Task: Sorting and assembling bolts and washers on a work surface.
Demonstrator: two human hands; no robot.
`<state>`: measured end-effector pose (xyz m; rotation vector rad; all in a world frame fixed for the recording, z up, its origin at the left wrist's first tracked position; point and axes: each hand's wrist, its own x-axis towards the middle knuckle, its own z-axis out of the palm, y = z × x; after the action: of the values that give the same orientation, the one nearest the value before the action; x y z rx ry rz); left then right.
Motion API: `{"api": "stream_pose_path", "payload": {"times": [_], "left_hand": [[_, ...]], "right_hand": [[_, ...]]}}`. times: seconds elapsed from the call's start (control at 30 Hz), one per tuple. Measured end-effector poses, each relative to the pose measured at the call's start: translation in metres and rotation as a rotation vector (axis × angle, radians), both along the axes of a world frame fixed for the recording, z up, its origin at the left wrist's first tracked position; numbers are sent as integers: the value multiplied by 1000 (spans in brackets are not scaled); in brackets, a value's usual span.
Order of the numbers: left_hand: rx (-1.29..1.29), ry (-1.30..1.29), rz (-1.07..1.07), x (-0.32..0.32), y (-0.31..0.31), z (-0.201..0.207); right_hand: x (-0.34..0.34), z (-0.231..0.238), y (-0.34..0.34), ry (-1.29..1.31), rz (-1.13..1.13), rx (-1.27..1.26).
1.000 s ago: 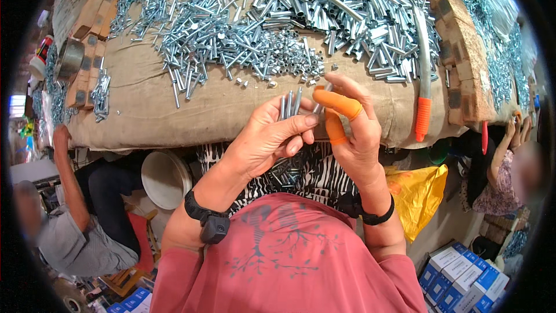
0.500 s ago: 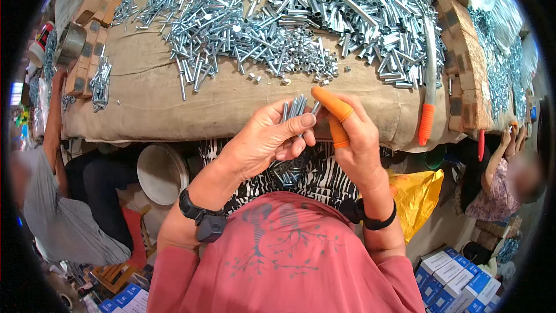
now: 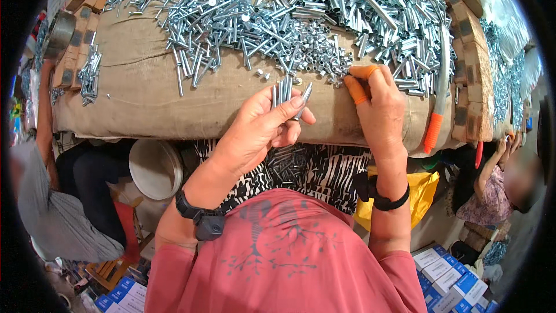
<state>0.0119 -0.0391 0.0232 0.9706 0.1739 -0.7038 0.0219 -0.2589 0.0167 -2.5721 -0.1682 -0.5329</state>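
Observation:
My left hand (image 3: 255,124) is closed around several slim metal bolts (image 3: 282,90), their ends pointing up past the thumb. One more metal piece (image 3: 306,97) leans apart from them between its fingers. My right hand (image 3: 380,107), with orange finger cots (image 3: 360,90) on thumb and forefinger, is pinched at the right edge of a heap of small metal nuts (image 3: 313,49); whatever lies between the fingertips is too small to make out. Behind the nuts spreads a pile of long bolts (image 3: 202,29), and to its right one of metal tubes (image 3: 370,14). More metal pieces (image 3: 286,165) lie in my lap.
Brick stacks (image 3: 472,81) border the cloth-covered table (image 3: 145,104). A clear tube with an orange end (image 3: 433,130) lies at right. Below are a white bucket (image 3: 155,169), a yellow bag (image 3: 425,194) and blue-white boxes (image 3: 449,278). Other people sit at far left and right.
My right hand has moved away from the left hand, rightward and forward to the nut heap. The left hand still holds the bolts and has shifted slightly left.

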Motion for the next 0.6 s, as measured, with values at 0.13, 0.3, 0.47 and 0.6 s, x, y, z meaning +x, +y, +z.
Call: {"api": "stream_pose_path", "payload": {"times": [0.13, 0.3, 0.47, 0.6], "left_hand": [[-53, -11, 20, 0, 3, -4], [-79, 8, -3, -6, -3, -1], [-85, 5, -80, -15, -12, 11], [-60, -5, -116, -20, -14, 13]], "right_hand": [[-4, 5, 2, 33, -30, 158], [-31, 7, 6, 306, 102, 1065], [-46, 4, 9, 427, 198, 1403], [-53, 6, 10, 491, 246, 1546]]}}
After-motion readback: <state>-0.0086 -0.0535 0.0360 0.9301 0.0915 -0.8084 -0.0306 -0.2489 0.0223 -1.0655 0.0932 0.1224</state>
